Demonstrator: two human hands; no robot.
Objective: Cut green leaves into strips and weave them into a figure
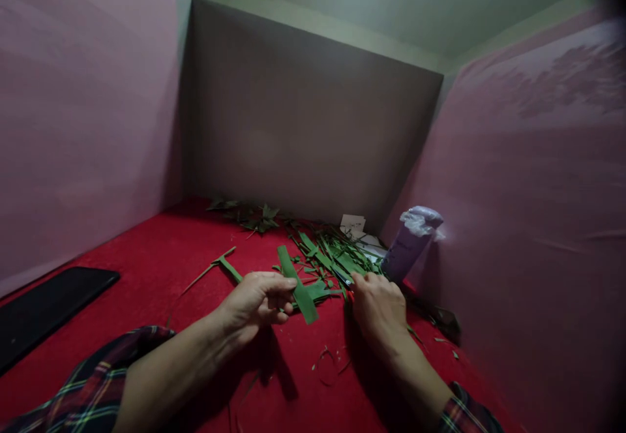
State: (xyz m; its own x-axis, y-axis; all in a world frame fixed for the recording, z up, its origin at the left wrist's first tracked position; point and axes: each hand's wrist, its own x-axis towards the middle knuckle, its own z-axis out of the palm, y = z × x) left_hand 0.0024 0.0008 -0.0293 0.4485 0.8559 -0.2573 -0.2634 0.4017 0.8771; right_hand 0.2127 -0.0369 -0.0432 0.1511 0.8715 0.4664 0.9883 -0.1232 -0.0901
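My left hand [257, 302] pinches a long green leaf strip [297, 283] and holds it just above the red cloth. My right hand [377, 304] is closed round a small dark tool with a red part, probably scissors [343, 281], whose tip points toward the strip. The two hands are a short way apart. Behind them lies a heap of green leaf strips and cuttings [332, 257].
A purple wrapped container [409, 245] stands at the right by the wall. White paper pieces [353, 225] lie behind the heap. A black flat device [44, 306] rests at the far left. Pink walls close in both sides, a grey panel the back.
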